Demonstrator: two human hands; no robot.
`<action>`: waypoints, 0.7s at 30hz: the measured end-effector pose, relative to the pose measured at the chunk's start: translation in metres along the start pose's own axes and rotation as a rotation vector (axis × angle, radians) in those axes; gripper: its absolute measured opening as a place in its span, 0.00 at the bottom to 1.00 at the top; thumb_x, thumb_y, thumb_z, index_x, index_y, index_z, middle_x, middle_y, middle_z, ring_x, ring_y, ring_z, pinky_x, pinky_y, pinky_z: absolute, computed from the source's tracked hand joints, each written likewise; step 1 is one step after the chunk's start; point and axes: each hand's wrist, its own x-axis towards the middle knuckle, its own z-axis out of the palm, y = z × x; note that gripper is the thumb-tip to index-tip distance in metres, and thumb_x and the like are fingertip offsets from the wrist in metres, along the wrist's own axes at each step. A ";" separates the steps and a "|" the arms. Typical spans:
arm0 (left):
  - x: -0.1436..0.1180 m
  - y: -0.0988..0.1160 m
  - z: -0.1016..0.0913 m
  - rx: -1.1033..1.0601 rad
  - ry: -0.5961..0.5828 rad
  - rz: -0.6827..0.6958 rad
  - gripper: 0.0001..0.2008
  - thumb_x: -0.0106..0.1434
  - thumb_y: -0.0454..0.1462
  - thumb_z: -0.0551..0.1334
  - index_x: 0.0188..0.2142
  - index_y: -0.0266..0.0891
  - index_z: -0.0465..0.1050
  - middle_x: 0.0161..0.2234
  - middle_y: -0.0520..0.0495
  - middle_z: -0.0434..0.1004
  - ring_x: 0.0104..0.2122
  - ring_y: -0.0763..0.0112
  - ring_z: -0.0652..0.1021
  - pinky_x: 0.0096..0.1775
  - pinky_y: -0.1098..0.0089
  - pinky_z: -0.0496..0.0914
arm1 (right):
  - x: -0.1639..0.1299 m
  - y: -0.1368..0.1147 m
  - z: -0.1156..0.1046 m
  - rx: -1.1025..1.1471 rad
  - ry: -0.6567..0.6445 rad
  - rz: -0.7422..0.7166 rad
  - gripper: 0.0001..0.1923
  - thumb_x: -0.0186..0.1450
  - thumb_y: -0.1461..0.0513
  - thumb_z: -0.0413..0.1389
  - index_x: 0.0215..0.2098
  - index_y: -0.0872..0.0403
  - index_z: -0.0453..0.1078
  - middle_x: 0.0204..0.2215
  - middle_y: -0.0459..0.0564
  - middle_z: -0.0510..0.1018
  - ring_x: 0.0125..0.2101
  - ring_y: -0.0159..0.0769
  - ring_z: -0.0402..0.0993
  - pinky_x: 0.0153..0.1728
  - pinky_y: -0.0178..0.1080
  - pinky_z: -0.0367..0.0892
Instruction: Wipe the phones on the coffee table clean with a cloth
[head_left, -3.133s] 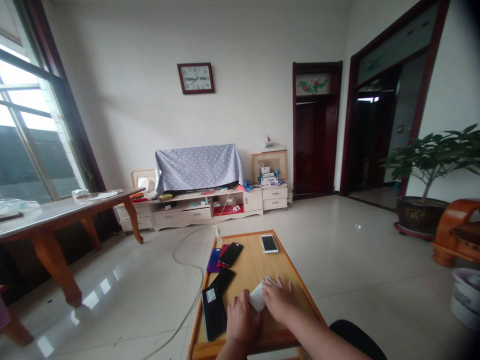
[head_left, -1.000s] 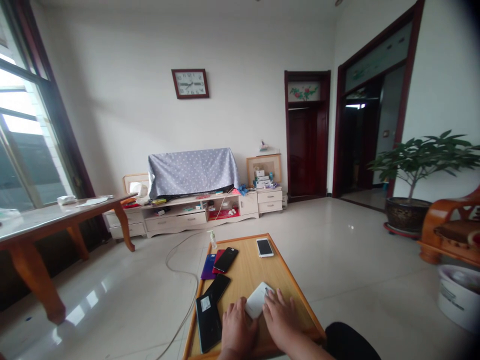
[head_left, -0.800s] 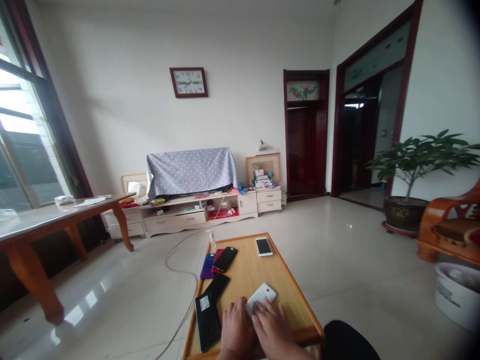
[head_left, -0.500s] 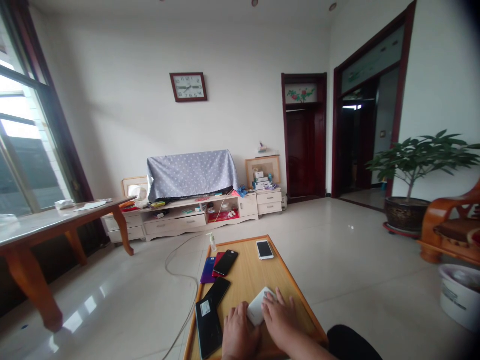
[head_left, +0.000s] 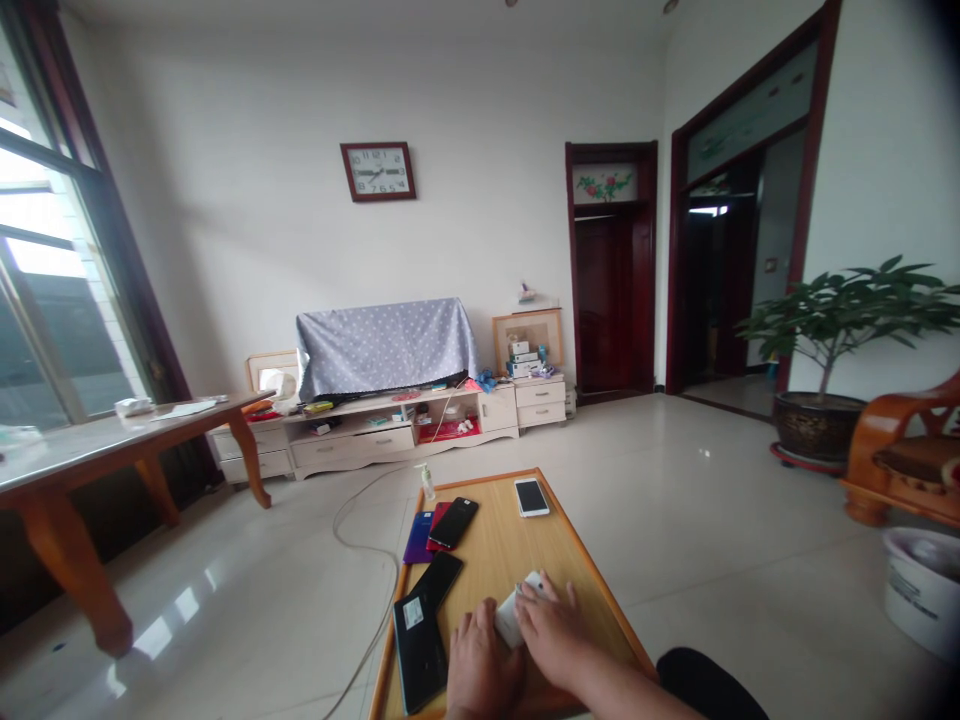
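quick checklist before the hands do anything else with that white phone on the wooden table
1. White phone lies on the small table, not lifted: ok.
2. Left hand rests at the phone's near left side: ok.
3. Right hand lies over the phone's right part, fingers flat, no closed grip: ok.
4. Which face of the phone is up: cannot tell, the hands cover much of it.
5. Black phones lie close to the left hand with little room on that side: not ok.
6. Table surface ahead, toward the far white phone, is bare: ok.
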 end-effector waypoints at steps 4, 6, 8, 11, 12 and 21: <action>0.001 -0.003 0.001 -0.013 -0.015 -0.011 0.23 0.65 0.38 0.53 0.59 0.43 0.63 0.54 0.44 0.77 0.55 0.61 0.72 0.55 0.66 0.60 | -0.009 -0.014 0.007 0.074 -0.066 -0.209 0.26 0.77 0.54 0.35 0.65 0.38 0.65 0.64 0.46 0.71 0.70 0.49 0.51 0.69 0.66 0.31; 0.000 -0.003 0.001 -0.018 -0.020 -0.010 0.25 0.63 0.39 0.55 0.60 0.42 0.63 0.55 0.43 0.76 0.55 0.60 0.72 0.56 0.66 0.60 | -0.004 -0.012 0.002 0.056 -0.071 -0.192 0.25 0.77 0.54 0.35 0.63 0.37 0.67 0.63 0.43 0.73 0.70 0.50 0.52 0.68 0.66 0.32; 0.000 -0.002 0.001 -0.016 -0.023 -0.009 0.28 0.60 0.42 0.58 0.60 0.42 0.63 0.57 0.43 0.75 0.57 0.58 0.71 0.57 0.66 0.59 | 0.006 -0.006 -0.007 0.010 -0.066 -0.098 0.26 0.76 0.53 0.36 0.61 0.38 0.70 0.64 0.43 0.71 0.70 0.54 0.52 0.67 0.70 0.35; 0.000 0.000 -0.001 -0.001 -0.029 -0.012 0.32 0.56 0.42 0.61 0.60 0.41 0.63 0.58 0.42 0.73 0.58 0.57 0.70 0.58 0.65 0.58 | 0.025 -0.002 -0.014 -0.023 -0.049 0.011 0.28 0.76 0.53 0.35 0.58 0.44 0.74 0.64 0.49 0.71 0.70 0.61 0.51 0.64 0.75 0.36; 0.000 0.001 -0.002 -0.004 -0.029 -0.015 0.31 0.56 0.43 0.61 0.60 0.41 0.63 0.58 0.42 0.74 0.58 0.57 0.70 0.57 0.65 0.59 | 0.029 -0.004 -0.014 -0.023 -0.050 0.010 0.28 0.76 0.53 0.35 0.57 0.44 0.74 0.63 0.51 0.73 0.70 0.61 0.51 0.63 0.76 0.35; 0.000 0.000 -0.006 -0.042 -0.032 -0.014 0.28 0.57 0.45 0.61 0.57 0.44 0.65 0.54 0.44 0.76 0.54 0.58 0.71 0.54 0.65 0.60 | 0.040 -0.013 -0.003 -0.014 -0.054 0.031 0.26 0.75 0.53 0.37 0.57 0.42 0.74 0.61 0.50 0.75 0.70 0.57 0.52 0.64 0.75 0.34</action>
